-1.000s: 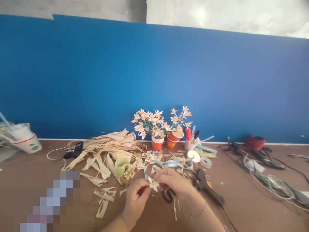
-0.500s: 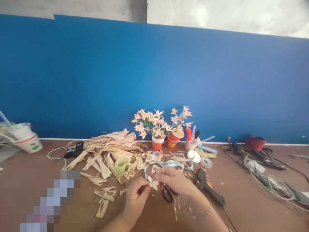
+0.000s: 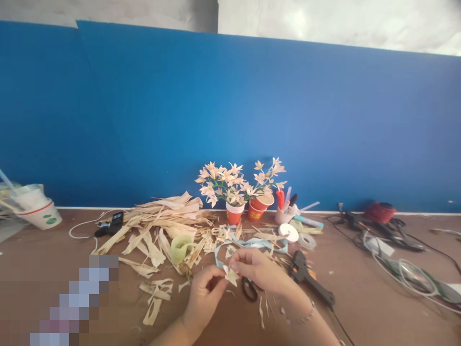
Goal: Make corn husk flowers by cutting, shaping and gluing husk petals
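A small cream flower with pointed petals is held between both hands, low in the middle of the head view. My left hand pinches it from the left with thumb and forefinger. From the right, the fingertips of my right hand are closed on its upper edge. Black scissors lie just under my right hand, their blades hidden. Behind the fingers curls a light blue ribbon. Strips of dried corn husk are spread beyond my left hand.
Similar flowers stand in a red paper cup by the blue partition. A glue gun lies right of my right hand. White tape rolls, tangled cables and a white cup sit farther out.
The flower has turned slightly in my fingertips, its petals now facing more toward me. Both hands stay almost where they were.
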A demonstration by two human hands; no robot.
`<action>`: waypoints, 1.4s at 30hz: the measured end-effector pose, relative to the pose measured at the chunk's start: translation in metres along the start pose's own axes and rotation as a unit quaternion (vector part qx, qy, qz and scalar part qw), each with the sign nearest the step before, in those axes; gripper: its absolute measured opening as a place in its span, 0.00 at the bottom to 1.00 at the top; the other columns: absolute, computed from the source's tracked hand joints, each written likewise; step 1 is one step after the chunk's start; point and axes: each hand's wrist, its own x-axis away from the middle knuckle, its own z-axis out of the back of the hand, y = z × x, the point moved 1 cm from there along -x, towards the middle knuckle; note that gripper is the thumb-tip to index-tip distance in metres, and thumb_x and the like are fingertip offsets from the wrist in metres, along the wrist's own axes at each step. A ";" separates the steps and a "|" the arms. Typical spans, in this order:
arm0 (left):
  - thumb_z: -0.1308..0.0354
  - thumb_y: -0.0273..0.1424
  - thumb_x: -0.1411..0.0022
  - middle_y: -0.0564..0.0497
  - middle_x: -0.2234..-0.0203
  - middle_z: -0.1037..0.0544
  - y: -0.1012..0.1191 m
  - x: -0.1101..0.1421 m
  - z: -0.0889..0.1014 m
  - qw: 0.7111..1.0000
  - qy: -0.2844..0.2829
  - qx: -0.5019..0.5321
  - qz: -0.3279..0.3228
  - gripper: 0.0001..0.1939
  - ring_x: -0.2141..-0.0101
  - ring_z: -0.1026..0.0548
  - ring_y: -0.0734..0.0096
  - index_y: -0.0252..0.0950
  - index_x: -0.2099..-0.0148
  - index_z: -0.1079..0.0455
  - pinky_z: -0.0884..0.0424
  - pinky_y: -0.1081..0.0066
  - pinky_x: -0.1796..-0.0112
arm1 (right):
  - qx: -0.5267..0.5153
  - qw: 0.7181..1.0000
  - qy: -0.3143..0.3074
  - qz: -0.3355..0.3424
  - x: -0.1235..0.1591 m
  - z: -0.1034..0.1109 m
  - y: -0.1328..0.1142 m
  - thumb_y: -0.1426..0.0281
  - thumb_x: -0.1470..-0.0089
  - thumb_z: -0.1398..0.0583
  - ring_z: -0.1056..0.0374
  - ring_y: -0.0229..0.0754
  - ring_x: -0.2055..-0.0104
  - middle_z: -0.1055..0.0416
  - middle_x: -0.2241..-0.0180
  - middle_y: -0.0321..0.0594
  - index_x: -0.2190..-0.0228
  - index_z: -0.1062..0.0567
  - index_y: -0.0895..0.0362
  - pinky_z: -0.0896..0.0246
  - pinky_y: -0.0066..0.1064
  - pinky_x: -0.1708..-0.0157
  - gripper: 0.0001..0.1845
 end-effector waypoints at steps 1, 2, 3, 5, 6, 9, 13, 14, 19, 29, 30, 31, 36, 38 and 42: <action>0.43 0.30 0.44 0.53 0.81 0.27 0.000 0.000 0.000 1.000 0.000 0.007 0.009 0.07 0.79 0.32 0.74 0.35 0.73 0.30 0.36 0.77 0.75 | 0.004 1.000 -0.001 -0.003 0.000 0.001 0.000 0.67 0.52 0.41 0.43 0.33 0.77 0.36 0.79 0.32 0.75 0.29 0.60 0.49 0.24 0.75 0.08; 0.43 0.31 0.44 0.53 0.81 0.28 0.000 0.000 0.000 1.000 -0.001 0.014 0.019 0.08 0.79 0.33 0.75 0.34 0.74 0.30 0.37 0.77 0.76 | 0.005 1.000 -0.002 -0.003 0.000 0.001 0.001 0.67 0.51 0.41 0.43 0.32 0.77 0.36 0.79 0.32 0.75 0.29 0.60 0.49 0.24 0.75 0.08; 0.43 0.32 0.44 0.53 0.82 0.29 0.000 0.000 0.000 0.999 -0.003 0.023 0.026 0.08 0.80 0.34 0.75 0.34 0.74 0.30 0.37 0.78 0.77 | 0.005 1.000 -0.003 -0.004 0.000 0.001 0.001 0.67 0.51 0.41 0.43 0.32 0.77 0.36 0.80 0.32 0.75 0.29 0.60 0.49 0.24 0.75 0.08; 0.43 0.34 0.44 0.53 0.81 0.28 0.002 0.000 0.000 0.999 -0.011 0.037 0.039 0.09 0.79 0.33 0.75 0.34 0.72 0.29 0.37 0.78 0.77 | 0.001 1.000 -0.005 -0.002 -0.001 0.002 0.003 0.67 0.51 0.41 0.42 0.32 0.77 0.36 0.79 0.32 0.75 0.29 0.60 0.49 0.23 0.76 0.08; 0.43 0.34 0.44 0.52 0.80 0.27 0.003 -0.001 0.000 0.998 -0.016 0.042 0.042 0.09 0.79 0.33 0.74 0.33 0.71 0.28 0.36 0.78 0.76 | 0.000 1.000 -0.006 0.000 -0.001 0.001 0.003 0.67 0.50 0.41 0.42 0.32 0.77 0.35 0.79 0.32 0.75 0.29 0.60 0.49 0.23 0.76 0.08; 0.43 0.34 0.43 0.49 0.78 0.24 0.005 -0.001 0.001 0.998 -0.031 0.047 0.032 0.09 0.77 0.30 0.72 0.34 0.69 0.25 0.34 0.77 0.74 | 0.001 1.000 -0.005 -0.011 0.000 0.001 0.004 0.66 0.50 0.41 0.42 0.32 0.78 0.34 0.79 0.33 0.74 0.28 0.60 0.50 0.23 0.78 0.09; 0.43 0.32 0.44 0.50 0.80 0.25 0.008 -0.004 0.001 0.998 -0.044 0.052 -0.001 0.09 0.76 0.30 0.71 0.34 0.73 0.25 0.34 0.76 0.73 | 0.003 1.000 -0.014 -0.008 0.002 0.002 0.002 0.65 0.51 0.41 0.43 0.31 0.78 0.35 0.79 0.33 0.74 0.27 0.60 0.52 0.22 0.79 0.10; 0.42 0.31 0.45 0.51 0.81 0.26 0.008 -0.004 0.000 0.997 -0.047 0.054 -0.002 0.09 0.77 0.31 0.72 0.34 0.74 0.25 0.35 0.76 0.74 | 0.010 1.000 -0.017 -0.006 0.003 0.002 0.001 0.66 0.51 0.40 0.44 0.31 0.79 0.36 0.80 0.33 0.75 0.27 0.60 0.53 0.22 0.80 0.10; 0.40 0.35 0.46 0.54 0.84 0.31 0.003 -0.004 -0.002 0.990 -0.071 0.104 0.058 0.09 0.81 0.37 0.77 0.33 0.73 0.26 0.40 0.78 0.78 | 0.032 0.999 -0.027 -0.031 0.005 0.003 -0.005 0.66 0.50 0.41 0.50 0.27 0.84 0.39 0.83 0.29 0.75 0.28 0.60 0.58 0.21 0.84 0.09; 0.39 0.37 0.48 0.55 0.85 0.33 0.005 -0.004 -0.002 0.983 -0.097 0.134 0.080 0.12 0.81 0.40 0.78 0.33 0.77 0.28 0.43 0.78 0.78 | 0.039 0.997 -0.055 -0.041 0.003 0.004 0.001 0.62 0.49 0.41 0.48 0.27 0.87 0.39 0.84 0.28 0.74 0.28 0.59 0.59 0.20 0.87 0.12; 0.39 0.37 0.48 0.55 0.85 0.32 0.006 -0.004 -0.003 0.983 -0.098 0.134 0.081 0.12 0.81 0.40 0.78 0.33 0.77 0.28 0.43 0.78 0.78 | 0.035 0.997 -0.060 -0.045 0.003 0.004 0.002 0.61 0.49 0.41 0.47 0.27 0.87 0.39 0.84 0.28 0.73 0.28 0.59 0.58 0.20 0.88 0.12; 0.39 0.37 0.48 0.55 0.85 0.32 0.007 -0.004 -0.003 0.983 -0.098 0.134 0.083 0.13 0.81 0.40 0.78 0.33 0.77 0.28 0.43 0.78 0.78 | 0.031 0.996 -0.064 -0.048 0.003 0.003 0.003 0.61 0.49 0.41 0.47 0.27 0.88 0.39 0.84 0.28 0.73 0.28 0.59 0.57 0.20 0.88 0.12; 0.38 0.36 0.49 0.55 0.86 0.32 0.011 -0.005 -0.003 0.984 -0.098 0.124 0.085 0.12 0.82 0.40 0.78 0.33 0.78 0.28 0.43 0.78 0.79 | 0.016 0.996 -0.066 -0.051 0.004 0.003 0.004 0.61 0.50 0.41 0.45 0.27 0.87 0.36 0.83 0.30 0.73 0.28 0.58 0.53 0.20 0.87 0.13; 0.39 0.36 0.48 0.54 0.85 0.30 0.012 -0.005 -0.002 0.986 -0.095 0.114 0.076 0.12 0.81 0.38 0.77 0.33 0.77 0.28 0.42 0.77 0.78 | 0.014 0.996 -0.068 -0.056 0.004 0.002 0.004 0.60 0.50 0.41 0.45 0.28 0.87 0.35 0.83 0.30 0.73 0.28 0.58 0.52 0.20 0.86 0.12; 0.40 0.36 0.48 0.53 0.85 0.31 0.012 -0.004 -0.001 0.991 -0.079 0.093 0.062 0.13 0.81 0.38 0.76 0.33 0.78 0.29 0.41 0.77 0.78 | 0.024 0.997 -0.060 -0.054 0.003 0.001 0.002 0.61 0.50 0.41 0.46 0.28 0.86 0.36 0.83 0.29 0.73 0.28 0.58 0.54 0.21 0.86 0.12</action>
